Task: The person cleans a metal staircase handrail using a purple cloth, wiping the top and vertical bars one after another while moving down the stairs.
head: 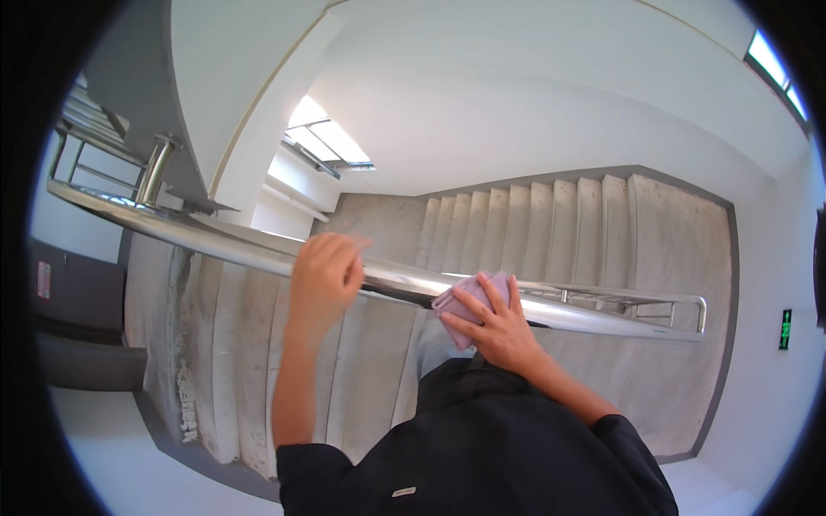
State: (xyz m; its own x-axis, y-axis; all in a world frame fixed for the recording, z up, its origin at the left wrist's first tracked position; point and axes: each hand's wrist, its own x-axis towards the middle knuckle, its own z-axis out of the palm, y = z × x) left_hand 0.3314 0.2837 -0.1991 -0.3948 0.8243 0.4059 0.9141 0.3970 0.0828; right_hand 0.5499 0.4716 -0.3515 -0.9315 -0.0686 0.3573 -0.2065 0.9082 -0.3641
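A shiny metal stair handrail (239, 250) crosses in front of me from the upper left to the right. My right hand (497, 326) presses a folded pale purple cloth (463, 335) on the rail, fingers spread over it. To the left, my left hand (328, 267) is curled over or just above the same rail; it is slightly blurred, and whether it touches the metal cannot be told. No object shows in it.
Concrete steps (251, 361) lie beneath the rail, and another flight (529, 226) runs beyond it. The landing (684, 258) is at the right. A window (329, 138) and white walls surround the stairwell. At far left stands a dark box-like fixture (77, 293).
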